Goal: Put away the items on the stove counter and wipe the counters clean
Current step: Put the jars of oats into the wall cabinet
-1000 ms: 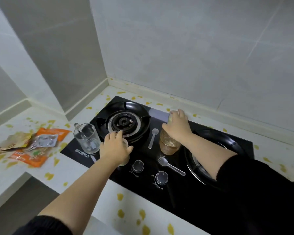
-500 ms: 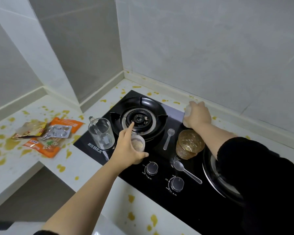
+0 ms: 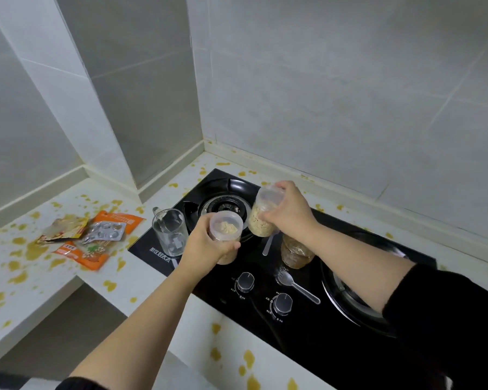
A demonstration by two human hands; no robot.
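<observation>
Over the stove (image 3: 307, 347), two containers are held up clear of the glass

Yellow splashes are left all over the counter (image 3: 141, 285), so no wiping is judged begun. A second ago both hands were down on the stove. Now a grain-filled jar (image 3: 262, 220) is gripped round its upper part by the right hand (image 3: 292, 213), and a small tub (image 3: 226, 228) is clasped from the side by the left hand (image 3: 204, 246). Both are raised above the left burner (image 3: 223, 206), so the putting-away is judged under way. A glass (image 3: 169, 232), an amber cup (image 3: 296, 254), packets (image 3: 96, 237) and two spoons (image 3: 296, 285) are left to be cleared. The right burner (image 3: 350, 299) is cut off by a sleeve (image 3: 448, 319), one spoon is half covered by the jar, and whether the jar is lidded cannot be made out
</observation>
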